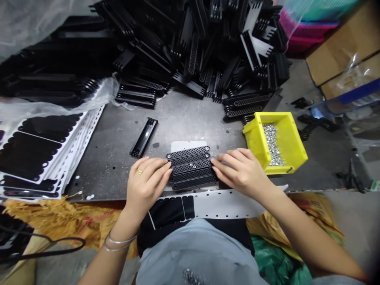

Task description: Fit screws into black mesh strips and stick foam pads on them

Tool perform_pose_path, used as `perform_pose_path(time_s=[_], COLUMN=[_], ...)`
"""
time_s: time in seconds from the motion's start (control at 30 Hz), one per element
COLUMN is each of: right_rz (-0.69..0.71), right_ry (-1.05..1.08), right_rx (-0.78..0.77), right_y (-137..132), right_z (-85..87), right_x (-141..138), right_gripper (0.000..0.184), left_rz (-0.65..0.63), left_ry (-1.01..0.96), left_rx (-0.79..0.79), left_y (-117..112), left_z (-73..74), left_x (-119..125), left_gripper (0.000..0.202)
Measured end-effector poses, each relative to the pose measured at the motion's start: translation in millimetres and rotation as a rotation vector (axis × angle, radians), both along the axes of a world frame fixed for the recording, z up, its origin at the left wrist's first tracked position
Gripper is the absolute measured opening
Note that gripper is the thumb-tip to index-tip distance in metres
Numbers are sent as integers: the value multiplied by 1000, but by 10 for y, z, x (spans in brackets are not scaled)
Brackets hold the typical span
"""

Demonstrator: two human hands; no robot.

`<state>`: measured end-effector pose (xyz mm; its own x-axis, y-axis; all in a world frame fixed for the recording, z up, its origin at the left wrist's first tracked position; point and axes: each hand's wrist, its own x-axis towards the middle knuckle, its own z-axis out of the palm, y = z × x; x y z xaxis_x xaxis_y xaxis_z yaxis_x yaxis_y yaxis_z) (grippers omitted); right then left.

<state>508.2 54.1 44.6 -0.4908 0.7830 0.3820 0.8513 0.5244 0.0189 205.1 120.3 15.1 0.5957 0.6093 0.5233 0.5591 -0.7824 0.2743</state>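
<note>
Several black plastic bars (191,172) with a crosshatched top lie side by side on the grey table, small silvery round pieces showing on some of them. My left hand (147,179), with a ring on one finger, presses its closed fingertips against their left ends. At the right ends, my right hand (239,170) does the same with thumb and fingers together. Part of a white sheet (190,145) shows just behind the bars. A single black bar (143,137) lies apart, hollow side up, beyond my left hand.
A yellow bin (287,134) of small silvery metal parts stands right of my right hand. Black bars (190,51) are heaped at the back. Sheets of black stickers (35,150) are stacked at left. A partly used sticker strip (225,204) lies across my lap at the table's edge.
</note>
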Motion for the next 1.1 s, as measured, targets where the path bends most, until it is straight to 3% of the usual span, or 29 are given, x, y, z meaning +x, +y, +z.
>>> perform_pose_path(time_s=[0.2,0.37,0.5,0.6,0.73,0.83,0.97,1.1], right_rz=[49,131,216,179,18,10,-16,-42], right_ry=[-139,-153,-215,-159,54,181,214,106], right_rx=[44,-17,-2,-18,-100,-184,-201,-115], right_y=[-74,59,92,75,128,197,133,-80], right_z=[20,66,82,92,57,-5,-28,9], right_x=[-22,137,184,70,-227,-389,-312,-113], right_gripper=[24,25,26,21,17,18,16,9], left_rz=[-28,-242,-294,-273,-178,-96,-79,-85], left_ry=[9,86,128,113,103,86,48,-1], left_rx=[-32,-106,-44,-36,-98,-109,-119,-90], left_y=[-46,61,140,123,48,9,-3,-20], left_z=[9,126,164,181,206,198,142,68], left_x=[18,294,340,243,62,-26,-19,12], left_gripper=[30,26,20,17,14,12,12,15])
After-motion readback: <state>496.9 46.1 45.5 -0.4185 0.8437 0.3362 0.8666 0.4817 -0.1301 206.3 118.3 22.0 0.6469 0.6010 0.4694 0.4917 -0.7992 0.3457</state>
